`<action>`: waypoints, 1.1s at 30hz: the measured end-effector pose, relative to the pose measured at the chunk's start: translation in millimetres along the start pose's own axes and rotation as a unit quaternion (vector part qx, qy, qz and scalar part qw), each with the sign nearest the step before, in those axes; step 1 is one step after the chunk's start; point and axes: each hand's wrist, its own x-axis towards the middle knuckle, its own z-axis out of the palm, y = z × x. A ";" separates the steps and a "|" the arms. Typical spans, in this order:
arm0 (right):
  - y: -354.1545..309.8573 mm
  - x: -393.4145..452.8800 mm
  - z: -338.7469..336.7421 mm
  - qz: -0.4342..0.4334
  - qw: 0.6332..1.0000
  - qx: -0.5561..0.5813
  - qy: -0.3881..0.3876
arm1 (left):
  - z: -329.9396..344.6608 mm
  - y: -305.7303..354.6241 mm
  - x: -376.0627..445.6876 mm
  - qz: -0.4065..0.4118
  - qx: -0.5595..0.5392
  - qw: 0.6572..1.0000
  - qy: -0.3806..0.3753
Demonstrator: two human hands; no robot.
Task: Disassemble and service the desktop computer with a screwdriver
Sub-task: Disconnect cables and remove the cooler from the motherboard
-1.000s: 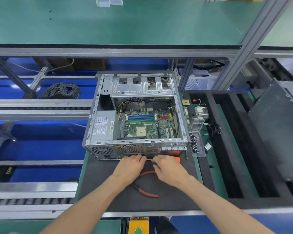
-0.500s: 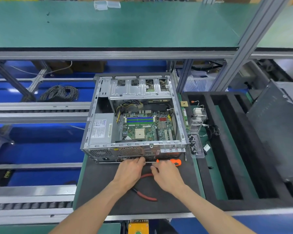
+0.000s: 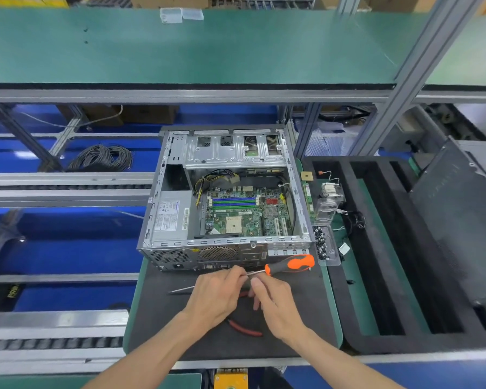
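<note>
- The desktop computer point(image 3: 225, 203) lies on its side on the black mat point(image 3: 163, 318), cover off and open side up, likely so the motherboard point(image 3: 242, 214) and power supply point(image 3: 170, 217) can be reached from above; its rear panel faces the person.
- The screwdriver point(image 3: 288, 265) lies just in front of that rear panel, orange-and-black handle to the right, shaft running left under the hands and its tip showing on the mat beyond them.
- The left hand point(image 3: 216, 296) has its fingers curled over the middle of the shaft, apparently pinching it.
- The right hand point(image 3: 272, 301) pinches the shaft near the handle, thumb and forefinger closed on it.
- Red-handled pliers point(image 3: 243, 327) lie beneath the hands, partly hidden.
- A clear box of screws point(image 3: 324, 245) stands just beside the case's right corner, handy for removed fasteners.
</note>
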 end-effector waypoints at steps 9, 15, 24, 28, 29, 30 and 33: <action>-47.3 24.2 -8.3 -0.081 0.980 0.111 0.140 | -42.0 28.6 35.9 0.074 -0.088 0.981 0.155; -91.6 78.3 -34.2 -0.112 0.974 0.101 0.172 | -70.2 25.1 92.0 0.021 -0.125 0.970 0.206; -135.0 162.2 -68.1 -0.104 0.976 0.088 0.169 | -112.9 -1.9 174.2 -0.061 -0.297 0.944 0.127; -149.5 186.0 -79.4 -0.104 0.979 0.079 0.154 | -125.8 -23.7 194.0 -0.089 -0.338 0.934 0.067; -151.7 191.2 -82.0 -0.109 0.979 0.075 0.154 | -127.0 -30.4 196.5 -0.101 -0.356 0.928 0.042; -153.5 196.4 -84.2 -0.116 0.979 0.069 0.156 | -126.8 -37.9 197.8 -0.116 -0.365 0.924 0.019; -155.4 209.9 -88.8 -0.136 0.977 0.060 0.155 | -117.7 -64.6 194.2 -0.162 -0.312 0.936 0.004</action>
